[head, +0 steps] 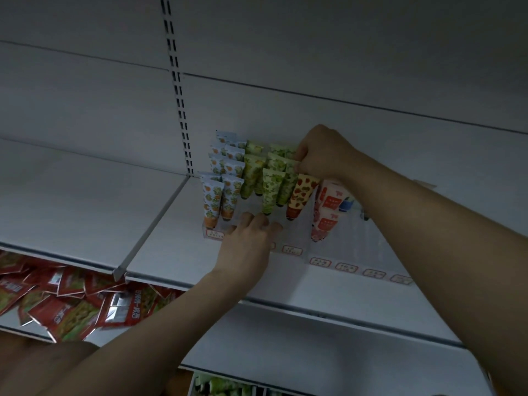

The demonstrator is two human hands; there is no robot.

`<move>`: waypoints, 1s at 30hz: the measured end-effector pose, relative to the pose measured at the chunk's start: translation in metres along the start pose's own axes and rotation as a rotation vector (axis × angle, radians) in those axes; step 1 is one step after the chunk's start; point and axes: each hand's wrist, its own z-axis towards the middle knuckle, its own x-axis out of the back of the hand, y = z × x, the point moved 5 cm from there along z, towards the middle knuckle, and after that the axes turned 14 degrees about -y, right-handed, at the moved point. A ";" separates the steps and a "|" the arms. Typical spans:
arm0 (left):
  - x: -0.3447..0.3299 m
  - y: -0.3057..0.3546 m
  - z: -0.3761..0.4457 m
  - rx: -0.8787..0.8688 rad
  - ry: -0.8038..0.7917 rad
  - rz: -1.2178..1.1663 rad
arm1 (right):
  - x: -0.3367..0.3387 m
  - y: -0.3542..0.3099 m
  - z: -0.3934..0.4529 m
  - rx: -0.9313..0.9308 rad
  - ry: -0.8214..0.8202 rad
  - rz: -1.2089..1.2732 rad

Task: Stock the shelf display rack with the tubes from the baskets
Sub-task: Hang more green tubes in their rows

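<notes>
While both arms reach up to the white shelf [160, 224], a clear display rack [297, 224] stands on it against the back panel, stepped in tiers and split into columns with red-edged labels along its near edge. Going left to right, its columns hold blue-white tubes with orange fruit print [212, 201], yellow-green tubes [251, 175], green tubes [270, 192], one red strawberry tube [300, 195] and pink-and-white tubes [325, 212]; the columns farther right look mostly bare, with a small blue item only partly seen behind the right forearm. Every tube stands nearly upright, long axis vertical and leaning slightly back, cap down in its slot and flat crimped end up.

The left hand [248, 247] rests on the near edge of the rack below the green column, fingers loosely bent over the clear front and grasping nothing that can be made out. The right hand [323, 155] is at the far upper tier, fingers curled and pinching the crimped top of a green tube [290, 178] in the right part of the green group; the hand hides the tubes behind it.

Left of the rack a slotted upright [178, 90] runs up the back panel. On the lower shelf at far left lie heaped red snack packets [65, 298].
</notes>
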 end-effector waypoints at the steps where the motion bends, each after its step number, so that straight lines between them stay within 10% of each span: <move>1: 0.000 -0.001 0.000 -0.005 -0.011 -0.007 | 0.002 -0.001 -0.003 0.009 0.006 0.014; 11: 0.005 -0.002 -0.007 -0.004 -0.101 -0.025 | 0.025 -0.020 -0.045 0.074 0.255 0.207; 17: 0.029 -0.003 -0.043 0.035 0.036 -0.195 | -0.007 -0.042 -0.083 0.041 0.023 0.297; 30: 0.003 -0.020 -0.135 0.243 -0.466 -0.407 | -0.147 -0.048 -0.190 -0.070 -0.281 0.596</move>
